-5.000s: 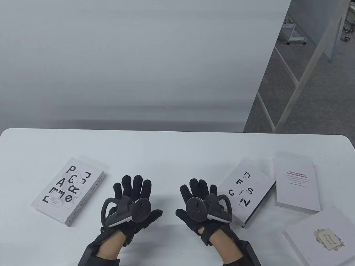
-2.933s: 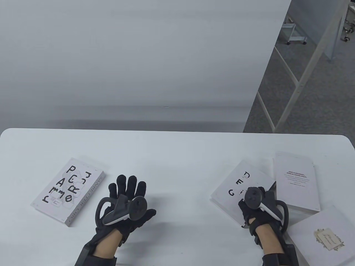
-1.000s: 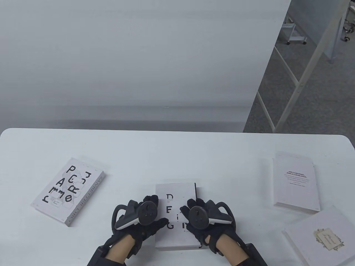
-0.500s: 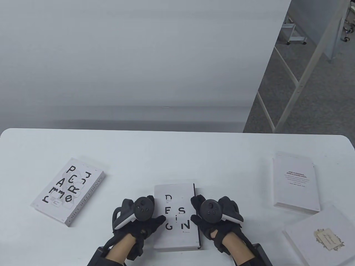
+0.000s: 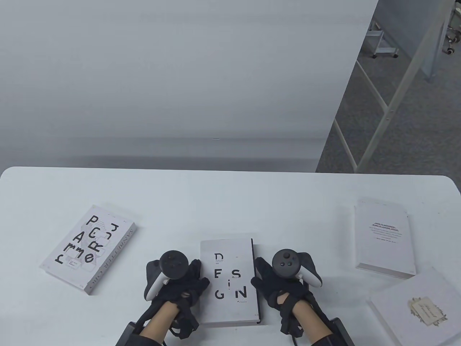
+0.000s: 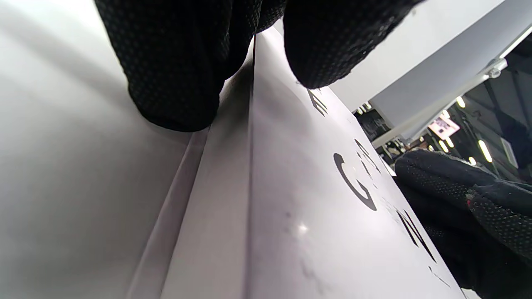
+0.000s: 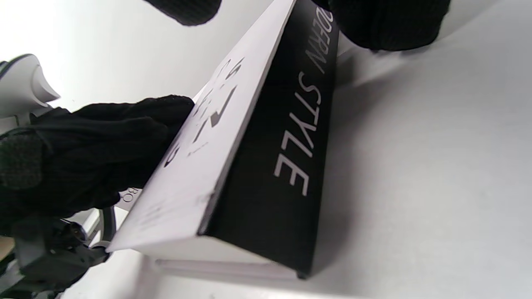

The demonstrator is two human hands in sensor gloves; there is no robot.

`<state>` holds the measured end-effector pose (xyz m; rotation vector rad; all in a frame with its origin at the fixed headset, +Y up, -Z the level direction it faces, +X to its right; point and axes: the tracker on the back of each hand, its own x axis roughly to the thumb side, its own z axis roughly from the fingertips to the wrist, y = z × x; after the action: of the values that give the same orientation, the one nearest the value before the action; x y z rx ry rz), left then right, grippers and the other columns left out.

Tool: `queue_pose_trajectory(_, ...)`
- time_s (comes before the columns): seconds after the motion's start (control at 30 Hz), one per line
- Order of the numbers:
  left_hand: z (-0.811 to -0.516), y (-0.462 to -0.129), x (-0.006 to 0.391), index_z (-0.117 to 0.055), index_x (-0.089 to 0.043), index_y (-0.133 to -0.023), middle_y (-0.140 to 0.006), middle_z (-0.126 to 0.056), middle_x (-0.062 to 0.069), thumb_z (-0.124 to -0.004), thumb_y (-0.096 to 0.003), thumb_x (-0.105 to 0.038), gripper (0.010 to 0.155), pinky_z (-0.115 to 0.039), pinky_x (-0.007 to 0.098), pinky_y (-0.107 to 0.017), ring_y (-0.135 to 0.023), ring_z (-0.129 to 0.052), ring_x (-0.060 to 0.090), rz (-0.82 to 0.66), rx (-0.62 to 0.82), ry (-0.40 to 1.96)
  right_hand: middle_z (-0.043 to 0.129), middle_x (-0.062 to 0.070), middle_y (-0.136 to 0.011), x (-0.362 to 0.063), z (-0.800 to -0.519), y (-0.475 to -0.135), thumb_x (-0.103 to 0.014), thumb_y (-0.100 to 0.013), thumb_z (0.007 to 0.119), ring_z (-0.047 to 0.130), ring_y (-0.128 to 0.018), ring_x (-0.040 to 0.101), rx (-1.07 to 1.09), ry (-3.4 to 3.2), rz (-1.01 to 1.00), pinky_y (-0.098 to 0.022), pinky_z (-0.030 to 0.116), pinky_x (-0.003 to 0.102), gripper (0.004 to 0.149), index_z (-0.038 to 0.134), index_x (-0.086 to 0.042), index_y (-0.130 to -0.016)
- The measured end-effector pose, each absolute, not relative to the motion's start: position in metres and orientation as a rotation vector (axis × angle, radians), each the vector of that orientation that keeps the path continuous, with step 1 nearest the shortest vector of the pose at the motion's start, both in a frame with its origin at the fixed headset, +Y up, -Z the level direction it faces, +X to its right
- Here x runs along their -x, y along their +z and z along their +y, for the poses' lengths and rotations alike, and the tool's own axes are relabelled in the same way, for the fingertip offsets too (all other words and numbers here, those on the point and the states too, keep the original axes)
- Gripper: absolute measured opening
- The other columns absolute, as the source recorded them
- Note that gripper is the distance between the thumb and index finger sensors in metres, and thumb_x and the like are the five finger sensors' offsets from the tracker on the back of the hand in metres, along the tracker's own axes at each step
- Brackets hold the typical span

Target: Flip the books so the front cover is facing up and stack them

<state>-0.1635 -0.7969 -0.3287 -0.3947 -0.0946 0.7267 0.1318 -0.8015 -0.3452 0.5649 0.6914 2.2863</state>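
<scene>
The white DESIGN book [image 5: 229,281] lies front cover up at the front middle of the table, its black spine [image 7: 291,137] on the right. My left hand [image 5: 192,275] rests against its left page edge, with the fingers [image 6: 174,74] beside the edge and the thumb [image 6: 332,41] over the cover. My right hand [image 5: 261,275] rests against the spine, with a fingertip [image 7: 386,20] touching it. Both hands hold the book between them by its long sides. A book with scattered black letters [image 5: 88,248] lies at the left.
A white book with small printed text [image 5: 384,238] lies at the right. Another white book with a small paper label [image 5: 414,310] lies at the front right corner. The table's far edge [image 5: 230,171] runs in front of a grey wall.
My right hand carried the DESIGN book from the right to the front middle and laid it square. Both hands then slid off the cover to its two long sides.
</scene>
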Motion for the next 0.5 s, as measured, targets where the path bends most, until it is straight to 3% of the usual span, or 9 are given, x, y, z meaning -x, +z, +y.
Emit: queue_pose_trajectory(0.5,-0.7983,-0.3253,0.1569,-0.047,0.004,-0.101,-0.090,-0.072,0.029,-0.080,-0.0470,-0.030,0.071,-0.095,0.026,-0.042,-0.072,-0.094,0.037,-0.129,0.416,0.756,0.034,0.044,-0.095,-0.1360,-0.8021,-0.3444,-0.040,-0.055,0.060,0.061,-0.086,0.054,-0.565,2.221,0.707,-0.062,0.063,0.055,0.072,0.022,0.002,-0.100)
